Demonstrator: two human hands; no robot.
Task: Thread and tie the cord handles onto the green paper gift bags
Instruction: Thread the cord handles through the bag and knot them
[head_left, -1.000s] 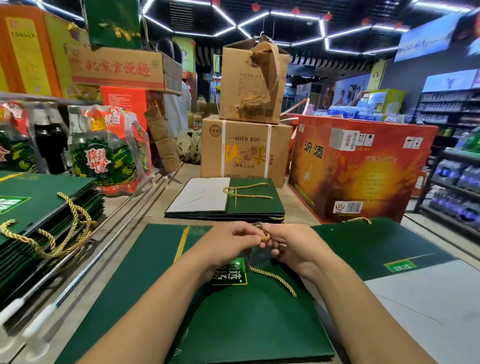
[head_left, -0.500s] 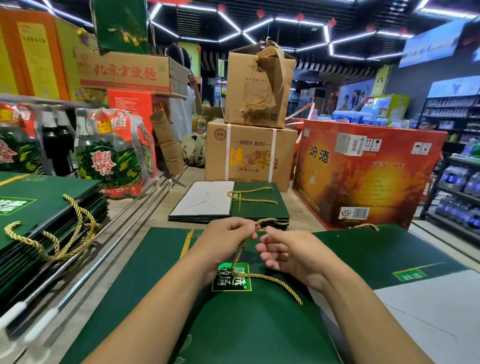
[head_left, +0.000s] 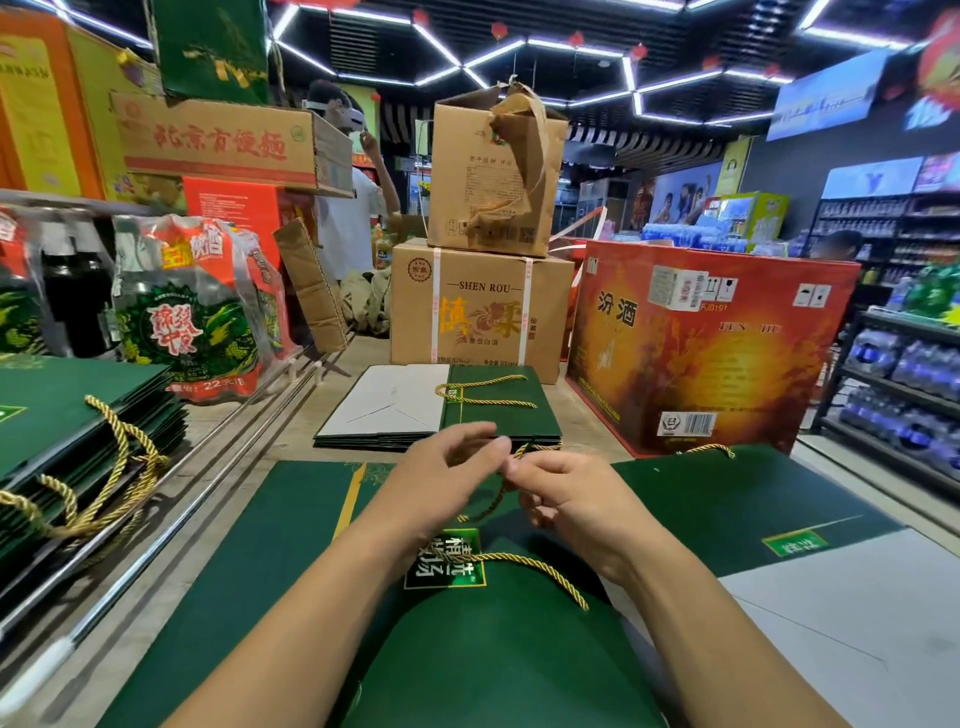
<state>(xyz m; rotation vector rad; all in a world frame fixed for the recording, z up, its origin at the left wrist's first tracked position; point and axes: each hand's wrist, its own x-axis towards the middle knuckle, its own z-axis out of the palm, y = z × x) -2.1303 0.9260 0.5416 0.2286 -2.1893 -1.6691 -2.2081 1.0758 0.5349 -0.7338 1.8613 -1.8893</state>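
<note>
A green paper gift bag (head_left: 493, 649) lies flat in front of me, its label facing up. A gold cord (head_left: 524, 560) runs across the label and loops up toward my hands. Over the bag's top edge, my right hand (head_left: 576, 499) pinches the cord between curled fingers. My left hand (head_left: 441, 483) hovers just left of it with thumb and fingers loosely spread, its fingertips meeting the right index finger. The cord's upper end is hidden behind my fingers.
A stack of flat green bags with a cord handle (head_left: 498, 421) lies just ahead. Another stack with gold cords (head_left: 78, 415) sits at left, beyond metal rails (head_left: 208, 467). A red carton (head_left: 701, 353) and cardboard boxes (head_left: 467, 312) stand behind. A person (head_left: 348, 223) stands farther back.
My left hand gripped the cord half a second ago and has since loosened its fingers. The right hand has closed onto the cord. The view has tilted up slightly.
</note>
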